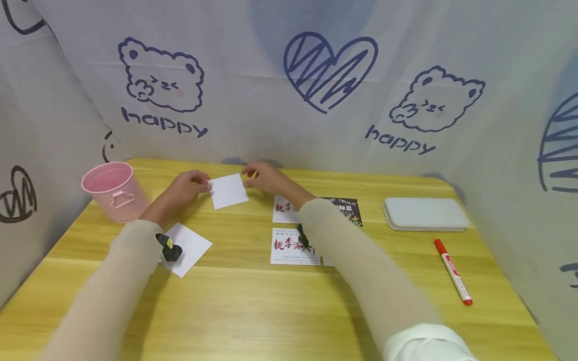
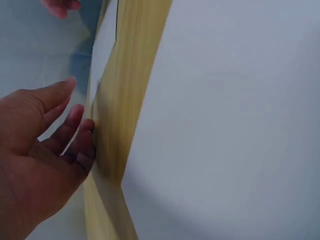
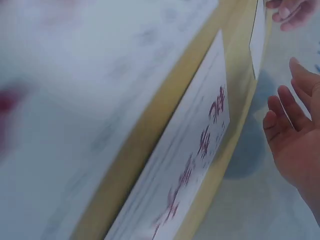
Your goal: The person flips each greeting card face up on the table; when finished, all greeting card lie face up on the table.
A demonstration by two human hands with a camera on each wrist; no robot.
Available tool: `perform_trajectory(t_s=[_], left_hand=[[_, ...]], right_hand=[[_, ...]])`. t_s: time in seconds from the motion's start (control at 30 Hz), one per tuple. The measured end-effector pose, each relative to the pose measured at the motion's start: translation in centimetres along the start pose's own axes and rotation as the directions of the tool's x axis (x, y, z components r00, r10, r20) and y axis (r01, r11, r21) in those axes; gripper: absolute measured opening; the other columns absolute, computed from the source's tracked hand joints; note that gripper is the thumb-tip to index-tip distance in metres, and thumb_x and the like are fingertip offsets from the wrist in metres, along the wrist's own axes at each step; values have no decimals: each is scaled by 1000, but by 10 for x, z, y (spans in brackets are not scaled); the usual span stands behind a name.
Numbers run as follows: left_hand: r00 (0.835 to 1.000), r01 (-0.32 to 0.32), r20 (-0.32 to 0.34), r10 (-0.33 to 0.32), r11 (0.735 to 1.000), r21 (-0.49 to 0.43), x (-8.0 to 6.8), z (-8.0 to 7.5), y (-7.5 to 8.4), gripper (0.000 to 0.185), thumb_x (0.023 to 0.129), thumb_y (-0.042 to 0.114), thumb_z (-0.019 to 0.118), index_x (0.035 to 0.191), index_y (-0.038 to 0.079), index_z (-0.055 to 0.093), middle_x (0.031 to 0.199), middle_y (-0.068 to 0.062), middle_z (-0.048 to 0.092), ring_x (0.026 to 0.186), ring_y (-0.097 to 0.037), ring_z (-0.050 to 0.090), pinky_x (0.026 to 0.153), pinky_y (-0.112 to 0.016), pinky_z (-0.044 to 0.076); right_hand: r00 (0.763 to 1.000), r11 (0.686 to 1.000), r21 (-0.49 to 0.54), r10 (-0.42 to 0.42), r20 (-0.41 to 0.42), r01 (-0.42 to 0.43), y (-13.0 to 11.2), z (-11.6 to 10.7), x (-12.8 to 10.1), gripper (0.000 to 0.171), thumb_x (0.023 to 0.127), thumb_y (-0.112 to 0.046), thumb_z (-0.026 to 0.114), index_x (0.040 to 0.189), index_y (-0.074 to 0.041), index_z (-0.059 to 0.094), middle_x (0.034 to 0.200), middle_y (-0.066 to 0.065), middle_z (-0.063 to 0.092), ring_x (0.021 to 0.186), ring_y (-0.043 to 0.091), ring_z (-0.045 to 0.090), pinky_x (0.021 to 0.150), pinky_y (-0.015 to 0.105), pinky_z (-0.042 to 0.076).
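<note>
A blank white square card (image 1: 229,191) lies at the back of the table, between the two hands. At its left edge is my left hand (image 1: 186,186), fingertips touching or very near it; in the left wrist view the thumb and the loosely bent fingers (image 2: 65,131) stand apart. Just off the card's right side is my right hand (image 1: 267,178), its fingers (image 3: 287,107) spread and holding nothing. A second blank white card (image 1: 191,245) lies under my left forearm, partly hidden by the wrist camera.
Printed cards with red lettering (image 1: 289,245) and a dark printed card (image 1: 354,208) lie beneath my right forearm, partly covered. A pink bucket (image 1: 118,198) stands at the left. On the right are a white case (image 1: 426,213) and a red-capped marker (image 1: 455,273). A patterned curtain (image 1: 253,115) hangs behind the table.
</note>
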State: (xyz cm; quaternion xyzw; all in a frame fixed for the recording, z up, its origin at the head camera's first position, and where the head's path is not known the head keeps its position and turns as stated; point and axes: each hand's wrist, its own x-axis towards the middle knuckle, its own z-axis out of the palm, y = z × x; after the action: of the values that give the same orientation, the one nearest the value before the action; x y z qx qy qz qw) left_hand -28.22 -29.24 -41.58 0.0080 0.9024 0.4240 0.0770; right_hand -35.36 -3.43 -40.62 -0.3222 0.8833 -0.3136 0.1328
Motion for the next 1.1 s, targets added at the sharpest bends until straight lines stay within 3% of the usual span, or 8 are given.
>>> perform_trajectory(t_s=[0.33,0.7,1.1], left_hand=[[998,56,3,-56,998,38,24,-2,-8,49,101,20,61,144,-1,48,132,-22,50,116,-35,44,112,-50,33],[996,84,0,-84,994,65,31,-4,-11,44,100,22,64,137,-1,54,126,-19,50,114,-32,44,106,-45,34],[997,77,11,-78,995,63,34,-4,-9,42,98,21,67,131,-3,55,120,-18,51,110,-32,44,102,-42,35]], right_hand=[[995,995,34,93,28,-94,2,13,41,45,97,-26,69,136,-7,58,126,12,61,111,22,54,100,33,45],[984,981,104,172,-50,-166,3,23,48,47,96,-25,70,138,-9,58,127,11,59,111,21,51,101,34,42],[965,967,-5,254,-61,-255,4,29,48,38,95,-36,70,127,-17,63,132,0,61,121,20,53,110,38,39]])
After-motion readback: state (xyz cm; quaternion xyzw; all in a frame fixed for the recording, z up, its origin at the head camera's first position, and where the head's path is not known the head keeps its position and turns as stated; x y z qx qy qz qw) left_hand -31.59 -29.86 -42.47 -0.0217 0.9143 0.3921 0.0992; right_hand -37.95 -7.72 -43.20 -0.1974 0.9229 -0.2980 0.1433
